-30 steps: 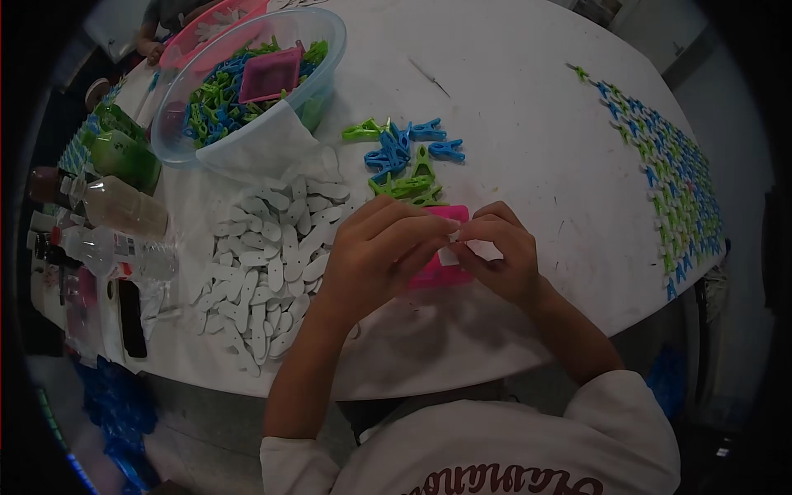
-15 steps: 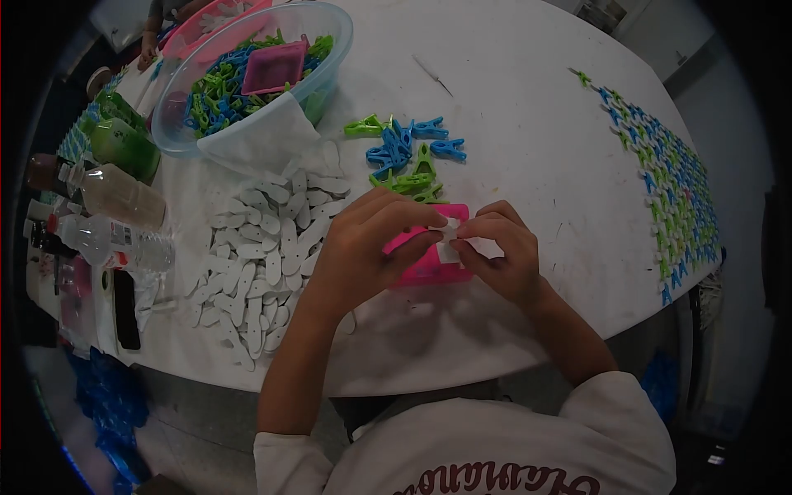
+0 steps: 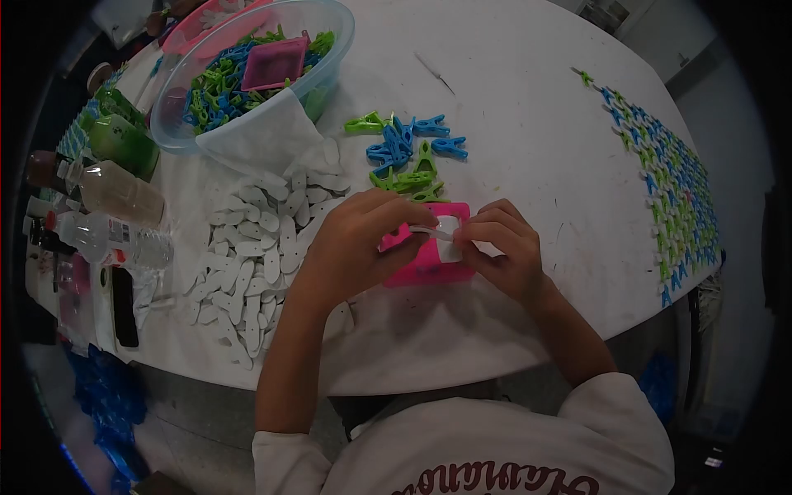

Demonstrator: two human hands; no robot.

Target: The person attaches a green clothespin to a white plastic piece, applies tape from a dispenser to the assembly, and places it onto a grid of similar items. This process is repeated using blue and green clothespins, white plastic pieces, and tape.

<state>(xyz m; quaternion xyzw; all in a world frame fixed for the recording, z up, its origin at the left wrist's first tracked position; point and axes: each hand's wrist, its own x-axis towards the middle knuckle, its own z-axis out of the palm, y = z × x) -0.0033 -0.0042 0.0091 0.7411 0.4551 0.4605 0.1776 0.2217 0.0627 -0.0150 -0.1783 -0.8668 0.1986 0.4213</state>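
Over a pink tray (image 3: 426,275) on the white table, my left hand (image 3: 363,243) and my right hand (image 3: 503,247) are close together. A thin white piece (image 3: 437,233) runs between their fingertips, and both hands pinch it. Inside the tray, beneath the fingers, lies a white item (image 3: 450,250), partly covered. Just beyond the tray are green clips (image 3: 421,172) and blue clips (image 3: 392,148) in a loose group. Left of my left hand spreads a pile of flat white oval pieces (image 3: 247,264).
A clear basin (image 3: 346,41) of clips holds a dark pink tray (image 3: 274,66). Bottles (image 3: 124,194) line the left edge beside a black phone (image 3: 124,305). A thin tool (image 3: 434,73) lies at the back. Rows of blue and green clips (image 3: 660,165) cover the right side.
My left fingertips have moved slightly left, away from my right ones, and the white piece between them now shows as a thin strip. The other person's hand at the upper left has moved.
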